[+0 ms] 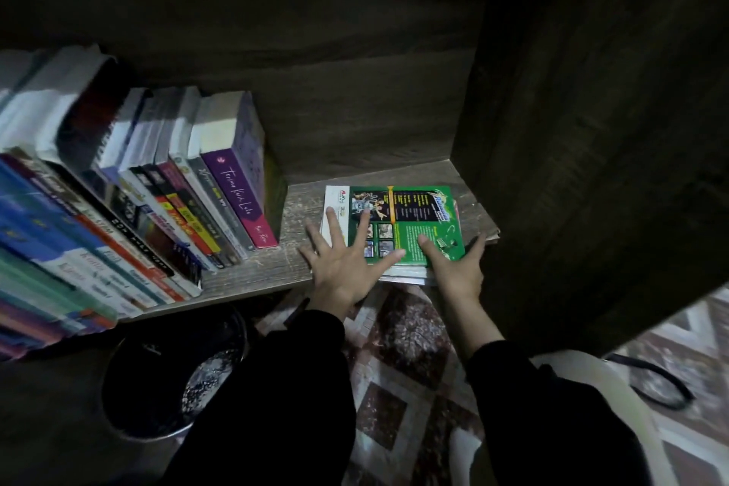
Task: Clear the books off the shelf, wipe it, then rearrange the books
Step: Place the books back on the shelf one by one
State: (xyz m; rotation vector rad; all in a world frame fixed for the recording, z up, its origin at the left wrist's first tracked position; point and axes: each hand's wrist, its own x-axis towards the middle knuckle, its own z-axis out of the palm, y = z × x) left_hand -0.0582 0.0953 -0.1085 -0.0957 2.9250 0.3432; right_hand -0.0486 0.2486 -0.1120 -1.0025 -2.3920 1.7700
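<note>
pressing flat, both hands [343,268] cover a glossy green book [410,225] on the grainy wooden shelf [256,268].

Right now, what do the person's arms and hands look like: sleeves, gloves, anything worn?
Both arms wear long black sleeves ending at the wrists. The left hand and right hand are bare: no gloves. No rings, watch or markings show, though the lighting is dim.

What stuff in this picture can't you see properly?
Head view only:
- Books under the green book: covered by it, count unclear.
- Leftmost books: blurred and cut off by the frame edge, titles unreadable.
- Green cover under the left hand and right hand: hidden.
- Shelf back: too dark.
</note>
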